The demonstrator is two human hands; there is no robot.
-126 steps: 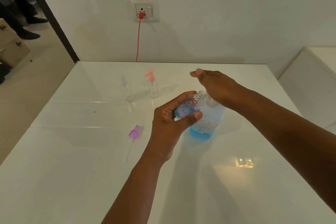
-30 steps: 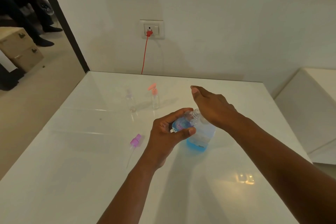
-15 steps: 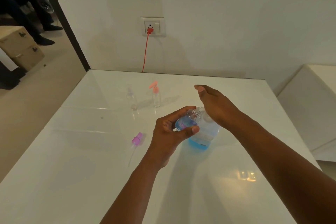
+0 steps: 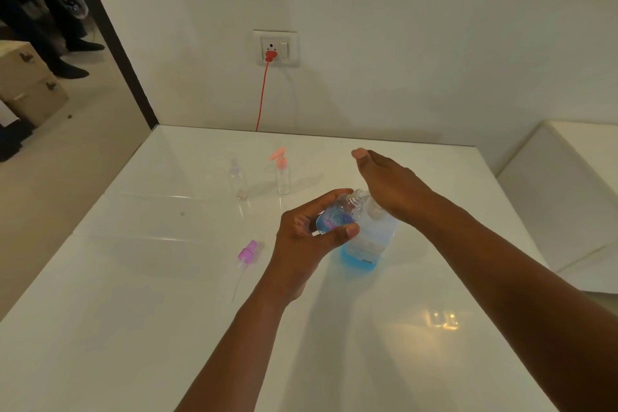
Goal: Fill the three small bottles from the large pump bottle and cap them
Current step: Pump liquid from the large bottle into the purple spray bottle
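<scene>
Little has moved since earlier; left hand (image 4: 306, 237) still grips the small bottle (image 4: 337, 216) tilted, mouth toward the pump bottle (image 4: 368, 241) just right; right hand (image 4: 389, 184), fingers straight, presses its top.

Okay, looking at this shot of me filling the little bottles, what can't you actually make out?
Head view:
- Pump head of the large pump bottle: hidden under the right hand.
- Lower part of the small bottle: covered by the left hand.
- Far clear bottle: too faint to tell whether it holds liquid.
</scene>
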